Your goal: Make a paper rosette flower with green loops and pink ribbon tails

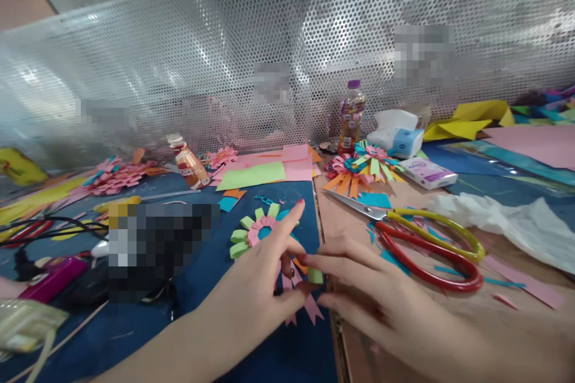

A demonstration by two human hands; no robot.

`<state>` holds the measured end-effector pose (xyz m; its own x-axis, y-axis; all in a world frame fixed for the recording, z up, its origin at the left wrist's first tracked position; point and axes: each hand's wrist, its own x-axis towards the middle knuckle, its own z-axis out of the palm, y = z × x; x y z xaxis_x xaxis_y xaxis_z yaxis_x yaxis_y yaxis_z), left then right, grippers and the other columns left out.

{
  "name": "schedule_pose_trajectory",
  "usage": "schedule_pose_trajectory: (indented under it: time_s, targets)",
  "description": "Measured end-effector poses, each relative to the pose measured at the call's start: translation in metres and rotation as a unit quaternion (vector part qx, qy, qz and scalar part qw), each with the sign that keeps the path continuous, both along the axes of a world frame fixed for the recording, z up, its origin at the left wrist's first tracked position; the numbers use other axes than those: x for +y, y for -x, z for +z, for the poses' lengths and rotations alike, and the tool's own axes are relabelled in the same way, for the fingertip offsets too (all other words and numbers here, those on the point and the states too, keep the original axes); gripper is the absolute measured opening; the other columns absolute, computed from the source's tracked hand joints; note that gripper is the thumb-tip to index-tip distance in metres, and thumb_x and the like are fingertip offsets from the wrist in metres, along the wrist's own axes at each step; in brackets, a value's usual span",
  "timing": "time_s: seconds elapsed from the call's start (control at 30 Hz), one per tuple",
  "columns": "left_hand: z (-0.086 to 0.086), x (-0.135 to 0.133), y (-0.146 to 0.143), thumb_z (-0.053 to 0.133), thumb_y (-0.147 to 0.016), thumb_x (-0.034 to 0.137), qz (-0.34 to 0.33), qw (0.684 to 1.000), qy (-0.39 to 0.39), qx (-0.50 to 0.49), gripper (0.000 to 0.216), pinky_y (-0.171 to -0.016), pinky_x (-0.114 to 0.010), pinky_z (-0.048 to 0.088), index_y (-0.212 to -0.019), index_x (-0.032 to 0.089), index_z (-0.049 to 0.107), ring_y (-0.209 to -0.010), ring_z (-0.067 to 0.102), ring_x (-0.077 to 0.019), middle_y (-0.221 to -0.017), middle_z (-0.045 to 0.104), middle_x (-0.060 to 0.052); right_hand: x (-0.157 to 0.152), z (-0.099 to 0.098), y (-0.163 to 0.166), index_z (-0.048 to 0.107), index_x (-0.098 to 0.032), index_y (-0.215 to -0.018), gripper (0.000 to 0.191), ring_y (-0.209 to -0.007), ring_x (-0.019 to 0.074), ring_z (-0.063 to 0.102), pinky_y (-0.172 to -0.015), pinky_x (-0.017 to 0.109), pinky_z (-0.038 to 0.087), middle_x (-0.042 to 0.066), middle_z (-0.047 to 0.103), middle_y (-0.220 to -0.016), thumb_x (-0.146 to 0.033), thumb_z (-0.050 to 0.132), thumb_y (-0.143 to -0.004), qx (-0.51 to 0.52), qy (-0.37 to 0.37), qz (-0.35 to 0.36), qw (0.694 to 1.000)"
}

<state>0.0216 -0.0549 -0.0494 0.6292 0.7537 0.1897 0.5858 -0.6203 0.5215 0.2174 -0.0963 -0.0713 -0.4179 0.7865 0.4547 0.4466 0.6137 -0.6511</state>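
Note:
Between my two hands is a small light-green paper strip, bent over and partly hidden by fingers. My left hand has its thumb and bent fingers closed at the strip's left side, with the index finger stretched forward. From the right, my right hand reaches the same strip, index fingertip at its top and thumb just below. A paper flower with light-green loops, a pink ring and a blue centre lies under and beyond my left hand. Pink paper tails with notched ends show below the fingers.
Scissors with red and yellow handles lie at the right among paper scraps. Behind stand a purple-capped bottle, a smaller bottle and a tissue pack. Finished paper flowers sit nearby. Cables run at the left; a perforated metal screen rises behind.

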Motion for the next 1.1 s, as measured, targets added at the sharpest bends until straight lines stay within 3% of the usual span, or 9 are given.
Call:
schedule_pose_trajectory:
  time_s: [0.07, 0.17, 0.27, 0.37, 0.43, 0.53, 0.63, 0.77, 1.1]
  targets:
    - [0.003, 0.002, 0.001, 0.063, -0.080, 0.028, -0.030, 0.998, -0.045, 0.018, 0.084, -0.080, -0.026, 0.050, -0.143, 0.033, 0.007, -0.081, 0.061, -0.0125, -0.100, 0.064, 0.002, 0.002, -0.002, 0.001, 0.056, -0.029, -0.115, 0.028, -0.099, 0.0108, 0.059, -0.086, 0.017, 0.050, 0.002, 0.056, -0.112, -0.019, 0.049, -0.090, 0.023, 0.016, -0.018, 0.999]
    - [0.012, 0.015, 0.009, 0.063, -0.078, 0.045, -0.078, 0.980, -0.158, 0.090, 0.076, -0.093, -0.037, 0.045, -0.141, 0.024, 0.026, -0.103, 0.057, -0.0220, -0.113, 0.062, -0.006, 0.005, -0.006, 0.002, 0.057, -0.029, -0.107, 0.024, -0.088, 0.0104, 0.062, -0.077, 0.018, 0.054, 0.001, 0.059, -0.102, -0.017, 0.050, -0.088, 0.053, 0.038, -0.053, 0.996]
    - [0.024, 0.041, 0.027, 0.051, -0.088, 0.035, -0.039, 0.956, -0.211, 0.199, 0.042, -0.096, -0.042, 0.042, -0.126, 0.017, 0.050, -0.112, 0.053, -0.0266, -0.120, 0.060, -0.010, 0.011, -0.010, 0.001, 0.055, -0.027, -0.103, 0.019, -0.086, 0.0121, 0.063, -0.075, 0.021, 0.055, 0.001, 0.060, -0.094, -0.018, 0.051, -0.087, 0.086, 0.072, -0.074, 0.991]
    - [0.029, 0.069, 0.049, 0.039, -0.092, 0.020, 0.028, 0.954, -0.185, 0.234, 0.033, -0.098, -0.040, 0.040, -0.120, 0.017, 0.057, -0.116, 0.051, -0.0243, -0.122, 0.059, -0.009, 0.016, -0.014, -0.001, 0.052, -0.026, -0.104, 0.017, -0.089, 0.0120, 0.065, -0.078, 0.020, 0.055, 0.002, 0.062, -0.097, -0.019, 0.048, -0.088, 0.105, 0.128, -0.070, 0.984]
    - [0.028, 0.080, 0.058, 0.040, -0.092, 0.025, 0.083, 0.964, -0.129, 0.219, 0.034, -0.096, -0.037, 0.041, -0.122, 0.019, 0.056, -0.113, 0.053, -0.0232, -0.122, 0.059, -0.008, 0.018, -0.015, -0.002, 0.052, -0.027, -0.104, 0.018, -0.092, 0.0118, 0.065, -0.080, 0.019, 0.055, 0.002, 0.063, -0.099, -0.018, 0.047, -0.089, 0.095, 0.132, -0.067, 0.984]
    - [0.025, 0.085, 0.060, 0.045, -0.090, 0.036, 0.131, 0.975, -0.018, 0.176, 0.034, -0.089, -0.034, 0.044, -0.118, 0.023, 0.059, -0.101, 0.059, -0.0209, -0.113, 0.062, -0.006, 0.021, -0.013, -0.004, 0.057, -0.027, -0.100, 0.017, -0.090, 0.0121, 0.066, -0.077, 0.018, 0.055, 0.001, 0.067, -0.098, -0.018, 0.051, -0.087, 0.058, 0.090, -0.089, 0.990]
    - [0.022, 0.081, 0.053, 0.047, -0.088, 0.038, 0.124, 0.981, 0.046, 0.140, 0.031, -0.078, -0.030, 0.047, -0.110, 0.024, 0.063, -0.086, 0.062, -0.0179, -0.102, 0.063, -0.004, 0.025, -0.011, -0.007, 0.061, -0.027, -0.098, 0.016, -0.086, 0.0124, 0.068, -0.075, 0.016, 0.056, 0.000, 0.070, -0.095, -0.019, 0.056, -0.084, -0.005, 0.038, -0.102, 0.994]
    - [0.019, 0.077, 0.045, 0.049, -0.086, 0.039, 0.143, 0.979, 0.066, 0.132, 0.032, -0.067, -0.028, 0.045, -0.108, 0.021, 0.064, -0.070, 0.060, -0.0153, -0.091, 0.061, -0.004, 0.032, -0.011, -0.011, 0.062, -0.027, -0.099, 0.017, -0.087, 0.0122, 0.067, -0.075, 0.016, 0.056, 0.000, 0.071, -0.096, -0.021, 0.057, -0.084, -0.073, 0.001, -0.111, 0.991]
    - [0.003, 0.081, 0.041, 0.055, -0.083, 0.032, 0.180, 0.975, 0.082, 0.103, 0.021, -0.063, -0.026, 0.043, -0.097, 0.019, 0.065, -0.064, 0.055, -0.0137, -0.078, 0.057, 0.000, 0.036, -0.009, -0.012, 0.062, -0.025, -0.098, 0.016, -0.087, 0.0135, 0.067, -0.073, 0.018, 0.056, 0.001, 0.072, -0.094, -0.020, 0.057, -0.083, -0.128, -0.058, -0.106, 0.984]
